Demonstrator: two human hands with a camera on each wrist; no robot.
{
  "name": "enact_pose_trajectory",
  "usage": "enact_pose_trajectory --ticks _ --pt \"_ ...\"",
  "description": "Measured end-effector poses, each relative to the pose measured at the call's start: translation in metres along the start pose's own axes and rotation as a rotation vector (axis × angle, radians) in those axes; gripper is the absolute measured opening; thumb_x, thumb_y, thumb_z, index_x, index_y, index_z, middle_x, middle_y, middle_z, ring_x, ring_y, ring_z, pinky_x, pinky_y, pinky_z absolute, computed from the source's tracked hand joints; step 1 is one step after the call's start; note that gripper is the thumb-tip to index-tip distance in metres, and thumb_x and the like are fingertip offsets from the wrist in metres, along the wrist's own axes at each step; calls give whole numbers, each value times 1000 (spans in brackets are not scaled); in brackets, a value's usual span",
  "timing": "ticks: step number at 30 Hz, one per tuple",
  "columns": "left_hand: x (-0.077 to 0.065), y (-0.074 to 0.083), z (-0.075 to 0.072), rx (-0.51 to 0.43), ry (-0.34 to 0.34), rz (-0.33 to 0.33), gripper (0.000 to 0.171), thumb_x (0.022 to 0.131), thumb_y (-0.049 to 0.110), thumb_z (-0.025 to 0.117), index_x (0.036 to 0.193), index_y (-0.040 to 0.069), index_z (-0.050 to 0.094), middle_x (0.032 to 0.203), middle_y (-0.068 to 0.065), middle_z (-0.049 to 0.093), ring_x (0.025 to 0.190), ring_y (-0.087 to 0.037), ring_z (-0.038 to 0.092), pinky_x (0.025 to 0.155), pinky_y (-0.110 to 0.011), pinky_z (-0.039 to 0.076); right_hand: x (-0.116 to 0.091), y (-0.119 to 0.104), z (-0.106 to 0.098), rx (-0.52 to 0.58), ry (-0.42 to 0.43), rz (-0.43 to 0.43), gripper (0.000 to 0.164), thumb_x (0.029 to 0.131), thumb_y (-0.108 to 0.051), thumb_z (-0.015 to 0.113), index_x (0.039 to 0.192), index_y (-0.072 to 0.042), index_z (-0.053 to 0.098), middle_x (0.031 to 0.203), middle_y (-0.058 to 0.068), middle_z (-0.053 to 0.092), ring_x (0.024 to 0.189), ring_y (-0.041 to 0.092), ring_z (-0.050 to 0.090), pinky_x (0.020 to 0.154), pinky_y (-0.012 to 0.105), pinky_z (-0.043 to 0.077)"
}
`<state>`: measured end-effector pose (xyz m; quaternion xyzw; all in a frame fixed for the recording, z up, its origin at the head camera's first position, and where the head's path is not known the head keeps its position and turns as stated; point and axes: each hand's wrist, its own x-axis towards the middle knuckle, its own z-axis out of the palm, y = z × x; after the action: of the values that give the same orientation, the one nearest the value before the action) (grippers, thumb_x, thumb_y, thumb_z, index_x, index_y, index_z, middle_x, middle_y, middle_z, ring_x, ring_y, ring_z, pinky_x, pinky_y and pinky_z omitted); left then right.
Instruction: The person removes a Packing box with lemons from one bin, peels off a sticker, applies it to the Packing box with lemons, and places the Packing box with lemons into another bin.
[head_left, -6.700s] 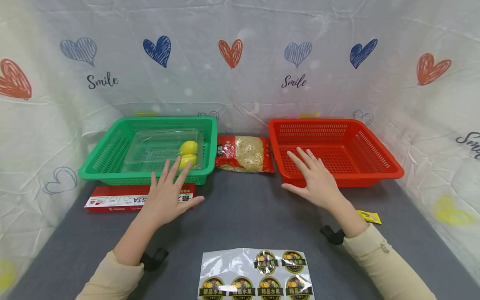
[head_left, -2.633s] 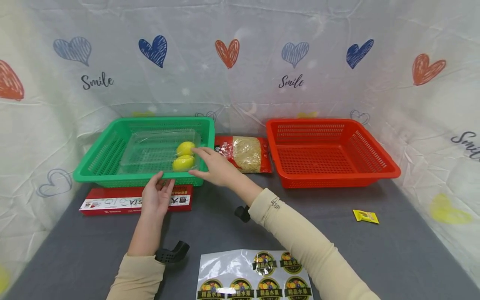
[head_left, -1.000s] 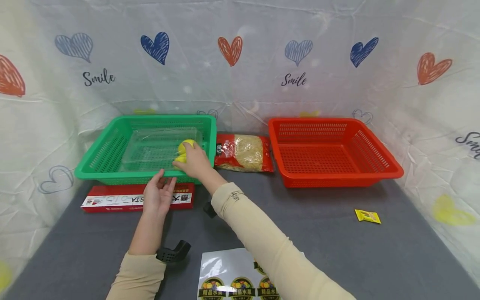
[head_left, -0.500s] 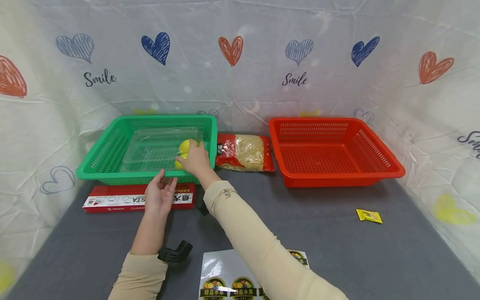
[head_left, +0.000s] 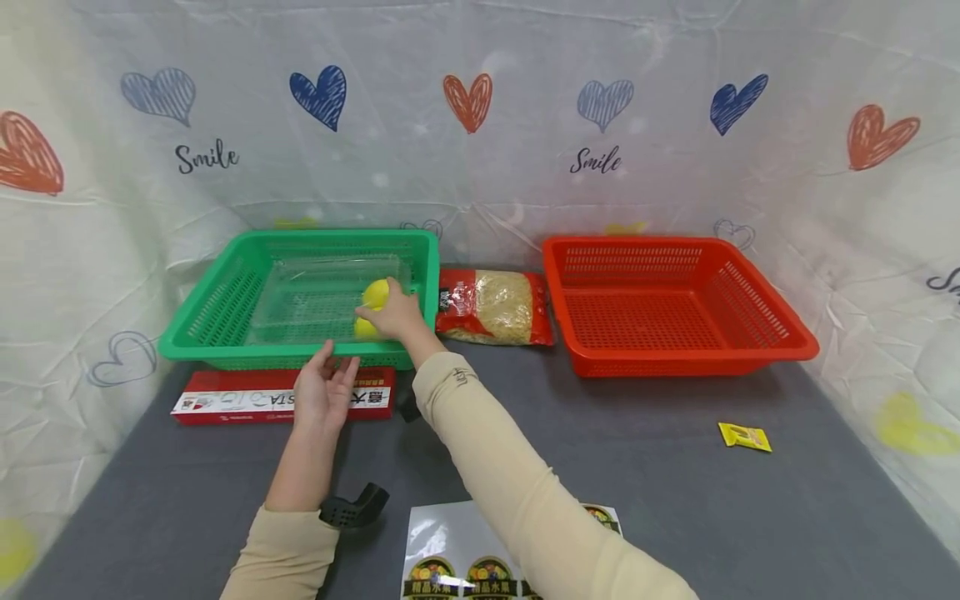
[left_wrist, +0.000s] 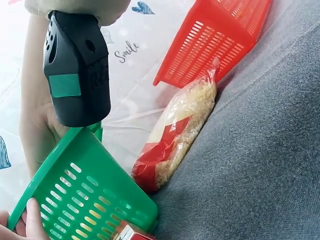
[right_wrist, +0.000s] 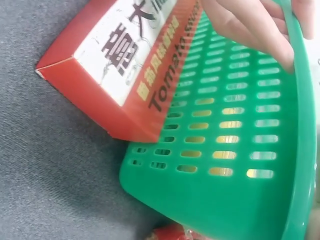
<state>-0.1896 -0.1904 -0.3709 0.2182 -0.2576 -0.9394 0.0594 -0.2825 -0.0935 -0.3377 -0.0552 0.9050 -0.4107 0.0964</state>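
- White cloth backdrop (head_left: 468, 196), printed with hearts and "Smile", hangs behind and beside a grey surface (head_left: 660, 475).
- Red basket (head_left: 690, 360) stands at the person's right; green basket (head_left: 262, 352) stands at the left. Spacing them apart leaves room for a red-ended bag of pale dry food (head_left: 498, 308), perhaps noodles, lying between.
- Clear plastic container (head_left: 303, 296) lies inside the green basket.
- Red pasta carton (head_left: 240, 392) lies just in front of the green basket.
- Sheet of round fruit stickers (head_left: 457, 542) lies at the near edge, partly under the right sleeve.
- Left hand (head_left: 324, 392), palm up, pinches the green basket's near rim, thumb over it and fingers against the outer wall, likely to steady it.
- Right hand (head_left: 401, 319) reaches over that rim, thumb and forefinger bent about the upper lemon (head_left: 375, 293); whether they grip it I cannot tell.
- Lower lemon (head_left: 366, 328) rests against it, nearer the rim; both appear to sit in the container's right end, perhaps kept together by it.
- Small yellow packet (head_left: 744, 437) lies well apart, in front of the red basket.
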Motion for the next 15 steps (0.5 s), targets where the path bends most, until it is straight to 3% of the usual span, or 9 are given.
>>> enact_pose_trajectory --ticks 8,15 --pt "-2 1 1 -9 4 -25 40 92 15 54 128 14 37 111 0 35 106 -13 42 92 -25 43 1 3 -3 85 -44 12 70 89 -37 58 146 -22 21 144 12 31 134 30 22 103 44 31" --pt "-3 2 2 -6 22 -26 29 92 15 54 119 13 45 110 0 36 107 -13 43 93 -26 42 3 4 -2 122 -55 16 59 93 -30 53 145 -22 27 143 10 34 133 29 24 100 42 35"
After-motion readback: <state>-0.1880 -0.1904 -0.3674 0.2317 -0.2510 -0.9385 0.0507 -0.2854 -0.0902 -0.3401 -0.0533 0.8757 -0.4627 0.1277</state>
